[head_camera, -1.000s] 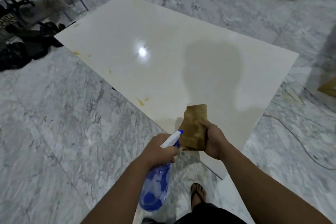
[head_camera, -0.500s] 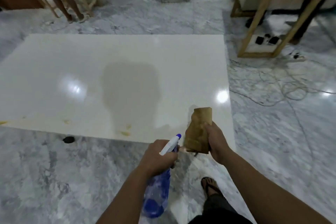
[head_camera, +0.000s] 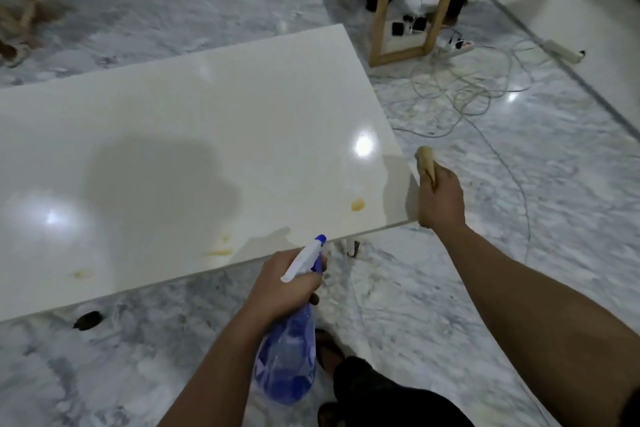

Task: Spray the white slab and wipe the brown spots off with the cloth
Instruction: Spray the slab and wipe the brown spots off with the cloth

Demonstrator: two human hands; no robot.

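Note:
A large glossy white slab point(head_camera: 194, 135) lies low over the marble floor. Brown spots mark its near edge: one blob point(head_camera: 357, 205) near the right corner, smears point(head_camera: 219, 251) in the middle and a faint one point(head_camera: 82, 274) further left. My left hand point(head_camera: 280, 282) grips a blue spray bottle point(head_camera: 287, 371) by its white trigger head, nozzle pointing toward the slab's near edge. My right hand point(head_camera: 440, 201) holds a tan cloth point(head_camera: 426, 163) just off the slab's right corner.
A wooden frame point(head_camera: 398, 45) stands beyond the slab's right end, with a power strip and tangled white cables point(head_camera: 478, 94) spread over the floor. A dark small object point(head_camera: 86, 320) lies on the floor under the near edge. My sandalled foot point(head_camera: 329, 350) is below the bottle.
The view has swung to the right along the slab. My right hand moved the cloth away from the bottle, out to the slab's right corner. My left hand kept holding the bottle.

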